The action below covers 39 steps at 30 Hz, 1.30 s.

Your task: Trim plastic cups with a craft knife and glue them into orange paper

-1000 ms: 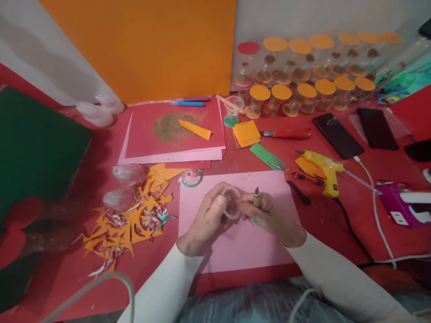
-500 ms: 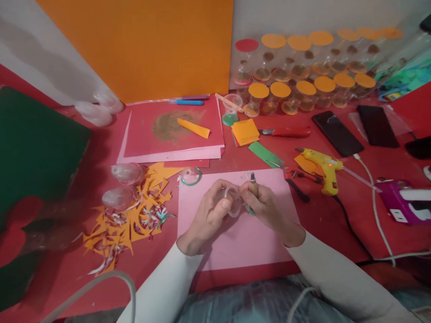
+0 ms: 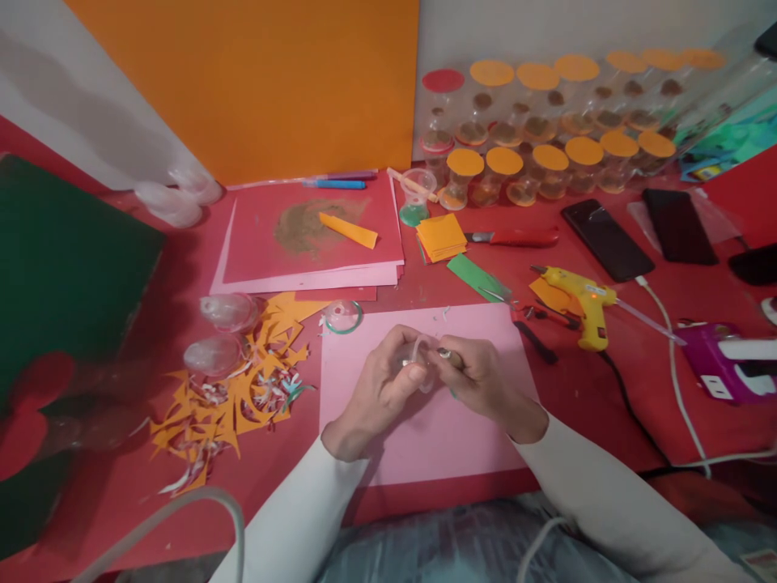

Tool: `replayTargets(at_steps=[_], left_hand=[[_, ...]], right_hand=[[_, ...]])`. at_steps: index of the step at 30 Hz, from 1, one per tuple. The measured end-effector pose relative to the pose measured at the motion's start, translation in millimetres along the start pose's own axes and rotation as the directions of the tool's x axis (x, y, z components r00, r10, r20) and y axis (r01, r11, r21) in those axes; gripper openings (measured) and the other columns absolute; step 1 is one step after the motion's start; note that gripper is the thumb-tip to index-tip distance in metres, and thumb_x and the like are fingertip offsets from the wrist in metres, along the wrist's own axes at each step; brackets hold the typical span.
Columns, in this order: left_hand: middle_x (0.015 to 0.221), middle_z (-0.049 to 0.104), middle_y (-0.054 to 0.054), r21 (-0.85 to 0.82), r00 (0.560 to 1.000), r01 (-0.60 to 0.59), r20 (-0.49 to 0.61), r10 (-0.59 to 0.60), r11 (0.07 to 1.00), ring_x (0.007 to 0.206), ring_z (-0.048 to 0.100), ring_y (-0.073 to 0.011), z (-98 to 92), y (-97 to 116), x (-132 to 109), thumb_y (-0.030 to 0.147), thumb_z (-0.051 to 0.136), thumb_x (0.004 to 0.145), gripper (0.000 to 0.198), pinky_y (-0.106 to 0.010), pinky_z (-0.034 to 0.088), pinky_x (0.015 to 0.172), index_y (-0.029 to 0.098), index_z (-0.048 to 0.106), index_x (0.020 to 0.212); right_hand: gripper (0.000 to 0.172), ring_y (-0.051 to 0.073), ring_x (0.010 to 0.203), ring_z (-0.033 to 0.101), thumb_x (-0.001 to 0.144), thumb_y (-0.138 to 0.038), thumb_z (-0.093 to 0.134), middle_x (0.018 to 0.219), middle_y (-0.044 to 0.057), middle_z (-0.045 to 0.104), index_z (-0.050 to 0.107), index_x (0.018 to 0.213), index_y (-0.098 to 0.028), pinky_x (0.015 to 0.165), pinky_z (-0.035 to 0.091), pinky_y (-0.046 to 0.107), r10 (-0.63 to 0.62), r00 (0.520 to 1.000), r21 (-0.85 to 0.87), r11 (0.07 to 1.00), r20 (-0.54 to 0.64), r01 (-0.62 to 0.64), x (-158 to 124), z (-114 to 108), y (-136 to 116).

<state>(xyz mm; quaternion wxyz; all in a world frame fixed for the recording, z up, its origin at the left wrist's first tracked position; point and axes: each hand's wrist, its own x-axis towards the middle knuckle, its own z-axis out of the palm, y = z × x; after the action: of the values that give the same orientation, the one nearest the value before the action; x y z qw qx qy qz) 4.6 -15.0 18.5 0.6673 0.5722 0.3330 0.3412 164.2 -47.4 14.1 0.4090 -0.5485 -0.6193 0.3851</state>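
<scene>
My left hand (image 3: 388, 376) is closed around a small clear plastic cup-like piece (image 3: 425, 374), thumb on its near side and the rounded rim turned to the right. In my right hand (image 3: 477, 372) is a slim tool with a metal end (image 3: 450, 356), gripped close against the rim. Its working tip is hidden by my fingers. Something green shows beneath the right hand, too small to make out. Both hands are over a pink sheet (image 3: 425, 453). Just beyond the left hand lies a clear domed piece with a green rim (image 3: 343, 317).
Orange paper scraps (image 3: 236, 405) and two clear plastic pieces (image 3: 212, 356) lie at left. On the right are a yellow glue gun (image 3: 583, 304), phones (image 3: 607, 239) and a purple device (image 3: 732, 372). Sand-filled hourglass shapes (image 3: 464, 174) with orange tops line the back.
The metal end of the tool has tipped from upright down toward the left, as my right hand turned. My left hand keeps its hold on the clear plastic piece.
</scene>
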Motion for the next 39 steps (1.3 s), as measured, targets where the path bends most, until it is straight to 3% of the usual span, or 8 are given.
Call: replayTargets(at_steps=[6, 10, 14, 19, 24, 33, 39], left_hand=[[0.067, 0.058, 0.003, 0.013, 1.000, -0.010, -0.026, 0.010, 1.000, 0.058, 0.050, -0.0123, 0.2, -4.2, 1.1, 0.075, 0.057, 0.082, 0.057, -0.027, 0.043, 0.061, 0.019, 0.052, 0.092], [0.065, 0.053, 0.005, -0.039, 0.993, -0.105, -0.050, 0.103, 0.994, 0.057, 0.048, -0.0111, 0.6, -2.6, 4.3, 0.072, 0.058, 0.084, 0.053, -0.025, 0.041, 0.059, 0.019, 0.052, 0.092], [0.069, 0.051, 0.004, -0.053, 0.986, -0.146, -0.084, 0.141, 0.988, 0.059, 0.049, -0.0106, 0.2, -0.3, 5.0, 0.067, 0.063, 0.084, 0.049, -0.024, 0.040, 0.057, 0.020, 0.052, 0.093], [0.068, 0.054, 0.004, -0.016, 0.995, -0.086, -0.043, 0.086, 0.996, 0.059, 0.049, -0.0118, -2.9, -1.6, 2.9, 0.071, 0.061, 0.082, 0.053, -0.025, 0.041, 0.059, 0.020, 0.052, 0.095], [0.072, 0.059, 0.002, 0.060, 1.000, -0.009, -0.018, 0.010, 0.998, 0.061, 0.051, -0.0122, -5.8, -3.2, 0.5, 0.076, 0.062, 0.078, 0.059, -0.024, 0.041, 0.057, 0.020, 0.054, 0.092], [0.067, 0.057, 0.003, -0.034, 0.999, 0.001, 0.034, 0.000, 0.999, 0.059, 0.051, -0.0123, -0.5, -3.2, 1.1, 0.075, 0.059, 0.081, 0.058, -0.026, 0.043, 0.059, 0.019, 0.054, 0.093], [0.067, 0.056, 0.002, -0.099, 0.999, 0.014, 0.032, -0.011, 0.995, 0.060, 0.052, -0.0134, 3.4, 4.9, 2.3, 0.077, 0.056, 0.082, 0.058, -0.027, 0.044, 0.058, 0.019, 0.053, 0.088]], right_hand=[[0.042, 0.009, 0.044, 0.027, 0.088, -0.041, 0.051, 0.048, -0.007, 0.031, 0.028, 0.058, -0.024, 0.045, 0.024, 0.024, 0.066, 0.996, -0.051, 0.996, -0.056, -0.069, 0.3, 0.6, 0.8], [0.049, 0.009, 0.043, 0.034, 0.090, -0.053, 0.051, 0.046, -0.006, 0.037, 0.028, 0.057, -0.025, 0.043, 0.030, 0.023, 0.161, 0.980, 0.050, 0.987, -0.119, -0.156, 1.8, 3.5, 0.7], [0.041, 0.011, 0.042, 0.044, 0.090, -0.051, 0.053, 0.046, -0.006, 0.046, 0.039, 0.062, -0.025, 0.044, 0.037, 0.023, 0.193, 0.975, 0.144, 0.974, -0.112, -0.176, 2.7, 2.0, 0.7], [0.035, 0.011, 0.043, 0.046, 0.092, -0.045, 0.050, 0.050, -0.006, 0.048, 0.040, 0.065, -0.025, 0.046, 0.038, 0.023, 0.152, 0.982, 0.107, 0.984, -0.111, -0.140, 2.8, 1.2, 0.5], [0.040, 0.009, 0.043, 0.035, 0.093, -0.040, 0.049, 0.050, -0.008, 0.035, 0.029, 0.062, -0.025, 0.044, 0.029, 0.022, 0.021, 0.999, -0.062, 0.998, -0.028, -0.023, 3.2, 0.5, -1.9], [0.034, 0.008, 0.044, 0.025, 0.088, -0.028, 0.045, 0.050, -0.008, 0.026, 0.024, 0.062, -0.024, 0.042, 0.022, 0.021, -0.051, 0.998, -0.148, 0.988, -0.021, 0.047, -0.3, -3.8, -0.1], [0.032, 0.008, 0.043, 0.027, 0.088, -0.026, 0.043, 0.050, -0.008, 0.028, 0.023, 0.063, -0.024, 0.042, 0.021, 0.022, -0.187, 0.981, -0.246, 0.955, -0.058, 0.167, -0.3, -6.3, -1.2]])
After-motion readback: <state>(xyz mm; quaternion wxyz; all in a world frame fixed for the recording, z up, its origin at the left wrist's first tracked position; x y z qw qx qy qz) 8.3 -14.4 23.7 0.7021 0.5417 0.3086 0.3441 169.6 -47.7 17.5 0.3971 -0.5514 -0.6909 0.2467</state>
